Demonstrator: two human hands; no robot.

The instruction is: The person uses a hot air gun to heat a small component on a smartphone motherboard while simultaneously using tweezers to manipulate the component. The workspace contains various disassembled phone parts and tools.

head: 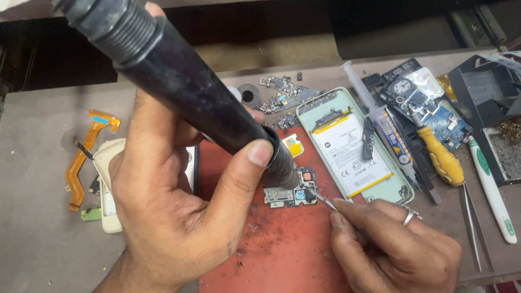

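Bright, even overhead light, soft shadows.
Blurred close up: black tool barrel (179,81); sharp on red mat (282,249); faint sheen on phone battery (350,154); dark behind bench.

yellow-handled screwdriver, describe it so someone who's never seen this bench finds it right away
Start at the opened pale green phone with its white battery, right of the red mat. Just right of it, past the syringe, the screwdriver lies diagonally. It alone has a fat yellow grip; the neighbouring tool is white and green.
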